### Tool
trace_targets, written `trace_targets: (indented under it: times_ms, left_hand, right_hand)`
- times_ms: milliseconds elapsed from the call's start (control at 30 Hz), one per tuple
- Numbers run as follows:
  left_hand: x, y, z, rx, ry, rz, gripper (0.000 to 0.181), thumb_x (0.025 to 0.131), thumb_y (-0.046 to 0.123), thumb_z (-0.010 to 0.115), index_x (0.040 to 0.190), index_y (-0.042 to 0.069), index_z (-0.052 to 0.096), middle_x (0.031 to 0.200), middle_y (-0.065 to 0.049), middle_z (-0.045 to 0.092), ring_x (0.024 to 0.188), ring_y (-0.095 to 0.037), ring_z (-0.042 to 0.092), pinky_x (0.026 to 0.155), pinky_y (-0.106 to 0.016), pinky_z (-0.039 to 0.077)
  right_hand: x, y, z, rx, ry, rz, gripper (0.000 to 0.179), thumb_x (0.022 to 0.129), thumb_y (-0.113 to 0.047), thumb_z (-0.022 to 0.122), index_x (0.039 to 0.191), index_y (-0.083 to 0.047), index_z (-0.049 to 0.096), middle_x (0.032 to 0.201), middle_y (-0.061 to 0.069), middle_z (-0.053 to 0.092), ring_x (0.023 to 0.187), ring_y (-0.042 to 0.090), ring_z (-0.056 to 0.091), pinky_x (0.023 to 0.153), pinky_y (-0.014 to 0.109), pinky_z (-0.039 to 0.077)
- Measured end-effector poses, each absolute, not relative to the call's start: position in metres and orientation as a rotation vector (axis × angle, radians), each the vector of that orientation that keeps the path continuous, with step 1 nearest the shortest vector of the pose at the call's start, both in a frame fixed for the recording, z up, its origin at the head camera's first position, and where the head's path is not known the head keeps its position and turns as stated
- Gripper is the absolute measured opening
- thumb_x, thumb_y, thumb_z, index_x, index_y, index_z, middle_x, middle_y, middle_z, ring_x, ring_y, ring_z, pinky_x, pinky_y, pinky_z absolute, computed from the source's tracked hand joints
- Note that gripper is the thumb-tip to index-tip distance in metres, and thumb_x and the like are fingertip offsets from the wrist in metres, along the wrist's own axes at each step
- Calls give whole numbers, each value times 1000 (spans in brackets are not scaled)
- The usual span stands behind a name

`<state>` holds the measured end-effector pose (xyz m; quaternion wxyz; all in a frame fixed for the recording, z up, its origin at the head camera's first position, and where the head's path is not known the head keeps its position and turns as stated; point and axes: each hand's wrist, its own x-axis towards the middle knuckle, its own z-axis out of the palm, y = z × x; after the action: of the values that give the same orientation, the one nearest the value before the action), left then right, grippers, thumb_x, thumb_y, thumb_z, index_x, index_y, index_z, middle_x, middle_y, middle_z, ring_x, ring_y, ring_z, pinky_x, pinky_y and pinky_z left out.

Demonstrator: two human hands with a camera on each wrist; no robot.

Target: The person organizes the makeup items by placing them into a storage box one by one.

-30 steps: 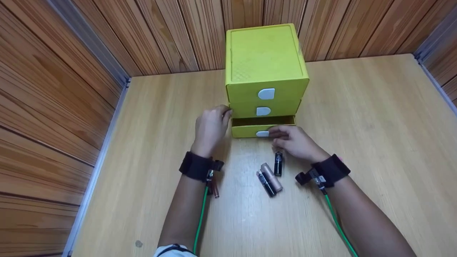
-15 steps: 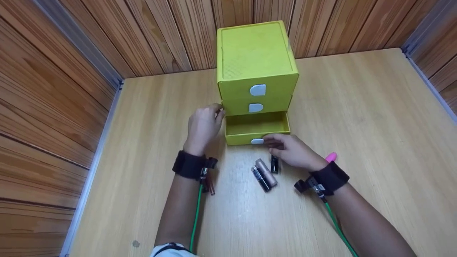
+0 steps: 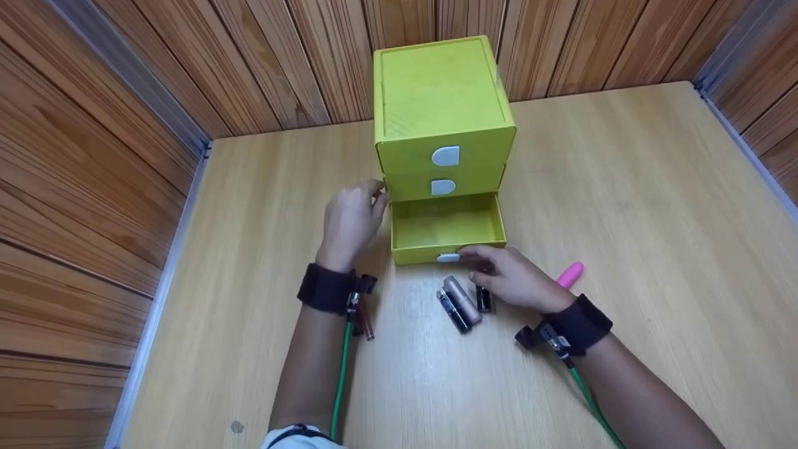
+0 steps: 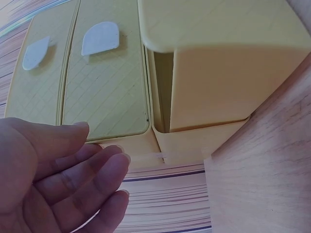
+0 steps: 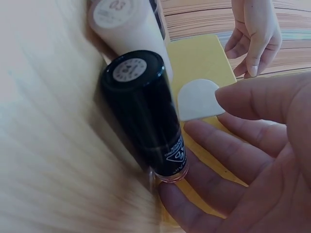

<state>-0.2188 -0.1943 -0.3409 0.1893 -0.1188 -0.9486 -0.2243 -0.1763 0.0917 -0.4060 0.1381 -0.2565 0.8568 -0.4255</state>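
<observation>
A yellow-green cabinet [image 3: 444, 87] with three drawers stands near the back wall. Its bottom drawer [image 3: 411, 255] is pulled well out, and the inside that shows is bare. My right hand [image 3: 514, 279] pinches that drawer's white handle [image 5: 198, 99] between thumb and fingers. At the cabinet's left side, my left hand [image 3: 352, 218] rests its fingertips by the front edge, fingers loosely bent. Beneath the right hand lies a black cosmetic tube [image 5: 141, 111], close to the fingers. Beside it are a pale pinkish tube [image 3: 462, 300] and another black tube [image 3: 454, 312].
A dark red slim tube [image 3: 366, 322] lies beside the left wrist, partly hidden by the strap. Behind the right wrist sits a bright pink rounded object [image 3: 570, 274]. The wooden tabletop [image 3: 623, 187] is bounded by plank walls [image 3: 93, 187] at the back and sides.
The right hand has drawn the bottom drawer toward me, from slightly ajar to wide. The left hand has kept its place at the cabinet's side. The pink object has come into sight.
</observation>
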Motion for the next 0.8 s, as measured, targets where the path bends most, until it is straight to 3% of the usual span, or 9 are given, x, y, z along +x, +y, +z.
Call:
trace_targets:
  times_ms: [233, 467, 633, 700, 800]
  left_hand:
    - [-219, -196, -339, -338, -2669, -634, 22, 95, 20, 65, 110, 5, 71, 93, -7, 73, 59, -16, 61, 50, -28, 48]
    - [-218, -197, -339, -327, -2680, -663, 25, 95, 22, 65, 112, 4, 70, 96, -6, 73, 62, -15, 62, 50, -26, 47]
    - [-217, -197, -338, -329, -2684, -664, 25, 95, 22, 66, 111, 4, 70, 95, -5, 73, 63, -15, 63, 50, -26, 47]
    - [-217, -197, -338, -336, -2687, -662, 25, 95, 22, 65, 111, 4, 70, 95, -5, 73, 62, -15, 62, 50, -26, 47]
    - [-218, -197, -337, -344, -2693, -665, 26, 95, 23, 65, 112, 4, 70, 96, -5, 73, 60, -15, 61, 49, -27, 46]
  right_hand:
    - [-169, 90, -404, -766, 2465, -1212, 44, 93, -11, 63, 137, -13, 54, 130, 3, 60, 97, 16, 60, 86, 36, 51]
    - [-163, 89, -404, -768, 2480, -1169, 41, 94, -14, 63, 135, -15, 56, 122, 3, 63, 60, 12, 52, 59, 31, 50]
    - [-159, 90, -403, -788, 2475, -1156, 40, 95, -16, 63, 134, -14, 56, 122, 2, 63, 62, 14, 52, 58, 32, 50]
    - [-158, 90, -403, -802, 2478, -1152, 40, 95, -16, 63, 134, -14, 57, 123, 2, 63, 73, 12, 56, 66, 30, 51]
    - [-156, 91, -403, -795, 2480, -1150, 40, 95, -15, 63, 134, -16, 57, 118, 1, 65, 64, 10, 53, 58, 28, 50]
